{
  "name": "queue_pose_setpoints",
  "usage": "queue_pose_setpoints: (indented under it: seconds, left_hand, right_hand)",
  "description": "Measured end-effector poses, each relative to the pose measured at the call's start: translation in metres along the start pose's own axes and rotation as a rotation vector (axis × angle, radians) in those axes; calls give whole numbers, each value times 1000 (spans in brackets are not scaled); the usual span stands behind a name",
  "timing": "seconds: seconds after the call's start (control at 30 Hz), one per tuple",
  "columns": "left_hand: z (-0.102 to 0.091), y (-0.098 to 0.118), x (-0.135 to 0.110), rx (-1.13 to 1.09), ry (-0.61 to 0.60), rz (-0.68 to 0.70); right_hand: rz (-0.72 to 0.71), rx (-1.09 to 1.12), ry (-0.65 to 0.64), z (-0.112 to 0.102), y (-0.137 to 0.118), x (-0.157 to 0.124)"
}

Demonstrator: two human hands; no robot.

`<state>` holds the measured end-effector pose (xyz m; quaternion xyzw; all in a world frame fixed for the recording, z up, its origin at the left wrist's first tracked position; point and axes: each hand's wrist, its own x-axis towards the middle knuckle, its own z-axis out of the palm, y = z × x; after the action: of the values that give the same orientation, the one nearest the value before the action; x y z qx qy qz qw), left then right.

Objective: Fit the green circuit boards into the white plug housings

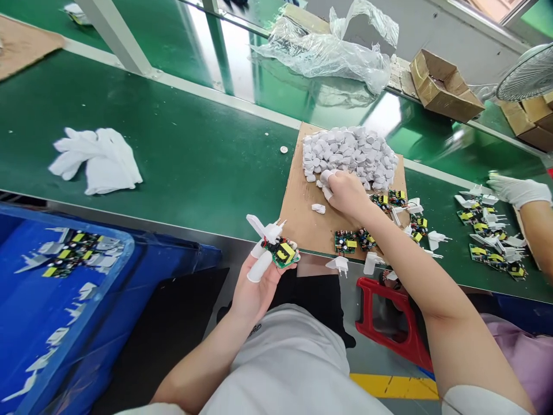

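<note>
My left hand point(258, 275), with white finger cots, holds a small green circuit board point(283, 252) with a yellow part and a white pronged plug piece attached, just off the table's front edge. My right hand point(344, 193) reaches onto a brown cardboard sheet point(298, 210), its fingers closed on a small white plastic piece at the near edge of a heap of such white pieces point(349, 153). One loose white piece point(318, 208) lies on the cardboard nearby. Several more circuit boards with plugs point(380, 222) lie to the right of my wrist.
A blue bin point(64, 300) at the left holds assembled boards. White cloth gloves point(97, 160) lie on the green belt. A co-worker's gloved hand point(516, 190) is at the right over more boards point(490, 236). Plastic bag, cardboard boxes and a fan sit at the far side. A red stool point(389, 320) stands below.
</note>
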<state>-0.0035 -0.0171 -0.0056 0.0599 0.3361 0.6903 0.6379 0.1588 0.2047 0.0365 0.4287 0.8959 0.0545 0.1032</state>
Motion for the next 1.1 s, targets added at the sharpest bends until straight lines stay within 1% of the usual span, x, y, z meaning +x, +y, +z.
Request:
queue_pose_setpoints:
  seconds: [0.1, 0.23, 0.33, 0.47, 0.57, 0.67, 0.8, 0.83, 0.87, 0.93, 1.0, 1.03, 1.07, 1.1]
  left_hand:
    - [1, 1, -1, 31, -17, -5]
    - [0, 0, -2, 34, -39, -28]
    - [-2, -1, -2, 40, -33, -37]
    - [-3, -2, 0, 43, -29, -59]
    - [-2, -2, 1, 18, -29, -71]
    - [-1, -3, 1, 10, -33, -84]
    - [-2, -4, 2, 9, -35, -92]
    - [-3, -4, 1, 12, -36, -95]
    - [-3, -4, 1, 16, -36, -94]
    - [-3, -4, 1, 28, -30, -79]
    - [-2, -5, 1, 41, -13, -58]
    - [-2, -5, 1, 49, -4, -48]
    - [-1, -6, 1, 58, 1, -38]
    - [-1, -7, 2, 70, 4, -31]
  right_hand:
    - [-2, -3, -4, -3, -5, -5]
    - [-51, -7, -111, -7, -11, -9]
    - [-75, 14, -154, -9, -12, -12]
    - [-101, 52, -180, -12, -8, -16]
    - [-106, 89, -198, -16, -1, -18]
    - [-89, 237, -197, -18, 11, -16]
    - [-16, 599, -176, -14, 28, -15]
    - [-2, 659, -147, -14, 30, -17]
    - [9, 712, -91, -14, 30, -22]
    - [10, 843, 98, -19, 20, -38]
    - [-13, 1026, 327, -27, -1, -63]
    - [-39, 1114, 400, -31, -15, -77]
    - [-64, 1180, 458, -34, -30, -92]
    - [-117, 1217, 445, -37, -45, -106]
